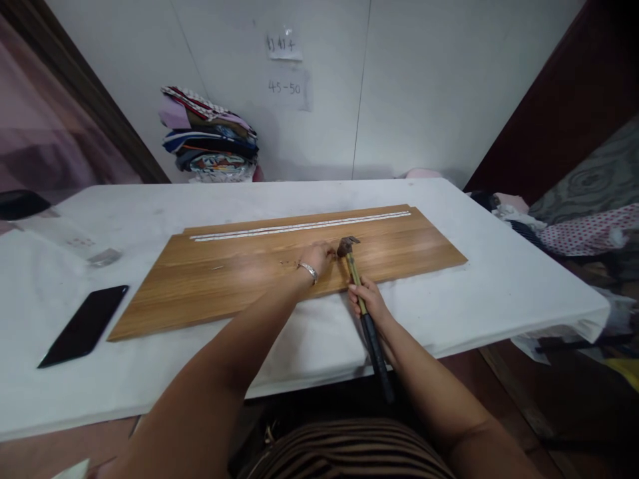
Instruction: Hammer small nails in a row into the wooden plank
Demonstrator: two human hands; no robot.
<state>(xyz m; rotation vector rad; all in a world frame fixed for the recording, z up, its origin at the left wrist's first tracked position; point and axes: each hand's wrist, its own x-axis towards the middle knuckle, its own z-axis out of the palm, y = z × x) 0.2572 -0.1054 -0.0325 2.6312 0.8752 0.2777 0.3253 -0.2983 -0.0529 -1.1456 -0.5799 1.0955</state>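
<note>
My right hand (369,303) grips a claw hammer (353,269) by its yellow and black handle, below the rusty head. The hammer head is just above a wooden board (419,246), close to the fingertips of my left hand (318,258). That hand rests on the board with its fingers pinched together. Whatever is between them is too small to make out. A few tiny dark bits (284,262), perhaps nails, lie on the board left of this hand. Two narrow whitish strips (299,227) run along the board's far side.
A black phone or tablet (84,326) lies left of the board on the white-covered table (319,346). Behind it stands a clear plastic container (70,236). Folded clothes (214,136) are piled by the wall, and more fabric (589,229) lies at the right.
</note>
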